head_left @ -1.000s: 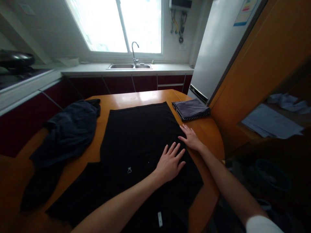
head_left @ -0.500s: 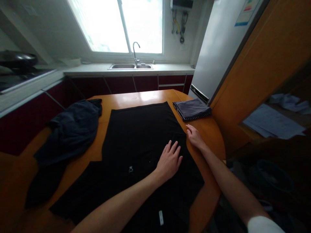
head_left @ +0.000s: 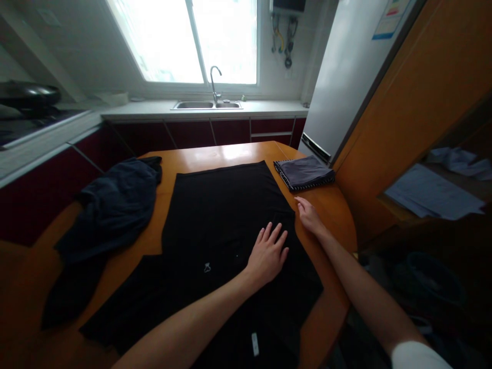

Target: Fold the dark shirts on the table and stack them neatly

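Observation:
A black T-shirt (head_left: 215, 215) lies spread flat on the wooden table (head_left: 238, 151), its hem toward the window and its collar label near me. A small white logo marks its chest. My left hand (head_left: 268, 253) rests palm down on the shirt's right part, fingers spread. Beside the shirt's right edge, my right hand (head_left: 307, 215) is on the table, fingers stretched out and fairly close together; whether it touches the cloth's edge I cannot tell. Neither hand grips anything.
Folded grey cloth (head_left: 305, 171) sits at the table's back right. A crumpled dark blue garment (head_left: 119, 205) lies on the left. Beyond the table are a counter with a sink (head_left: 194, 105), a pan (head_left: 28, 95) on the left, and a fridge (head_left: 342, 72) on the right.

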The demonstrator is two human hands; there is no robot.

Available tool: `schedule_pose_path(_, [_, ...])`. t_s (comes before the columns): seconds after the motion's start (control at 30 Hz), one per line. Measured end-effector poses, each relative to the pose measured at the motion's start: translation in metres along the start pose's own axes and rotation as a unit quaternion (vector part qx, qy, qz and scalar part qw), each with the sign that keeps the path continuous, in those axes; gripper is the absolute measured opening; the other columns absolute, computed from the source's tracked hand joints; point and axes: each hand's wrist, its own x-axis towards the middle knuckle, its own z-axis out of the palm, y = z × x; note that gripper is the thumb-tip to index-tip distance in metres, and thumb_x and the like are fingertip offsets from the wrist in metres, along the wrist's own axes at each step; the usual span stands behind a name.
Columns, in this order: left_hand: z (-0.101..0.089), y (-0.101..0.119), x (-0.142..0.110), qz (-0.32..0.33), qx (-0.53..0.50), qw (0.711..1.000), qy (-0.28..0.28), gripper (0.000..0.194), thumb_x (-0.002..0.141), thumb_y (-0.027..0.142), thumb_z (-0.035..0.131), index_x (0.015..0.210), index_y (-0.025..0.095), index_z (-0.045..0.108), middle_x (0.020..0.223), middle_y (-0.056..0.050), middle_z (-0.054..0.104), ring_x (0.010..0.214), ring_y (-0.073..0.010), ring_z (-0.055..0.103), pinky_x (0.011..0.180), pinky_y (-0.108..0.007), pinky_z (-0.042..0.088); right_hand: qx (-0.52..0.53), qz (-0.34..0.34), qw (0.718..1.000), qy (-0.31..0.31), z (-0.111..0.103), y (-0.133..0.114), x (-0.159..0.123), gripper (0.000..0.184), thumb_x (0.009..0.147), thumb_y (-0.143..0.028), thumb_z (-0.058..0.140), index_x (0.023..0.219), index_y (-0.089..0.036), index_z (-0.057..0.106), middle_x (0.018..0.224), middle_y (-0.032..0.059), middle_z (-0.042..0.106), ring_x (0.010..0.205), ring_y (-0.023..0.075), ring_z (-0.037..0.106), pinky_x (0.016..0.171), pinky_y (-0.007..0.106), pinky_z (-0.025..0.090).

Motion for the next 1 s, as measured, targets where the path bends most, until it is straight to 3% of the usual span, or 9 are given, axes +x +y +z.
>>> schedule_pose_path(0.27, [0.002, 0.001, 0.000, 0.013, 0.005, 1.000, 0.004, 0.049, 0.103, 0.042, 0.043, 0.150, 0.033, 0.043, 0.164, -0.004, 0.029, 0.153, -0.0321, 0.016, 0.119, -0.059, 0.027, 0.001, -0.003, 1.000, 0.000, -0.001, 0.001, 0.001, 0.047, 0.095, -0.028, 0.037, 0.129, -0.014, 0.066, 0.135, 0.0142, 0.064, 0.128, 0.0230, 0.057, 0.115, 0.042, 0.039])
schedule_pose_path(0.4, [0.006, -0.002, 0.000, 0.016, 0.006, 1.000, -0.006, 0.049, 0.103, 0.048, 0.040, 0.150, 0.032, 0.045, 0.163, -0.004, 0.032, 0.152, -0.0329, 0.020, 0.119, -0.059, 0.027, -0.012, -0.005, 1.000, -0.001, 0.000, 0.002, 0.002, 0.046, 0.095, -0.027, 0.037, 0.128, -0.013, 0.066, 0.134, 0.0144, 0.064, 0.128, 0.0229, 0.057, 0.114, 0.041, 0.040])
schedule_pose_path(1.0, [0.007, -0.004, 0.003, 0.019, 0.019, 1.000, -0.015, 0.049, 0.103, 0.044, 0.041, 0.150, 0.032, 0.045, 0.162, -0.005, 0.035, 0.151, -0.0322, 0.024, 0.119, -0.058, 0.026, -0.052, 0.008, 0.998, 0.018, 0.001, 0.005, 0.011, 0.045, 0.095, -0.023, 0.037, 0.128, -0.014, 0.066, 0.130, 0.0124, 0.068, 0.121, 0.0215, 0.061, 0.109, 0.036, 0.043])
